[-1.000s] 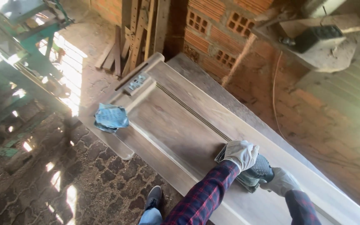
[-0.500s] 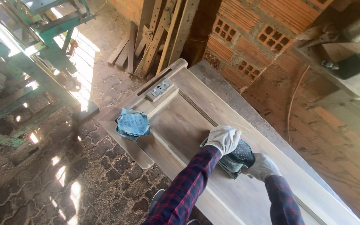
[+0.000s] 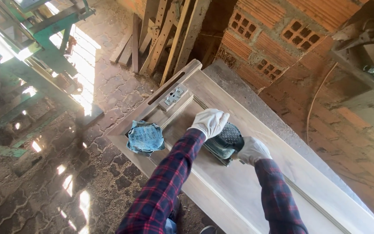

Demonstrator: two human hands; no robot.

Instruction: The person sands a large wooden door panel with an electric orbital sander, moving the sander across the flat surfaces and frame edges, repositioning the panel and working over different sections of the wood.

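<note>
A dark green electric sander point(image 3: 226, 143) rests on the recessed panel of a pale wooden door point(image 3: 282, 173) that lies flat. My left hand point(image 3: 211, 122), in a white glove, presses on the sander's front knob. My right hand point(image 3: 251, 150), also gloved, grips the sander's rear handle. Both sleeves are red and blue plaid. A crumpled sheet of blue sandpaper point(image 3: 145, 138) lies on the door's edge to the left of my hands. A metal lock plate point(image 3: 174, 96) sits in the door's end rail, beyond the sander.
A red brick wall point(image 3: 278, 39) rises behind the door. Wooden planks point(image 3: 169, 39) lean in the corner. A green metal machine frame point(image 3: 31, 65) stands at the left on a cobbled floor point(image 3: 87, 173). A cluttered shelf point(image 3: 369, 47) sits at the upper right.
The sander and both hands have moved up the door panel toward the lock end. The view has shifted closer to the brick wall and the leaning planks.
</note>
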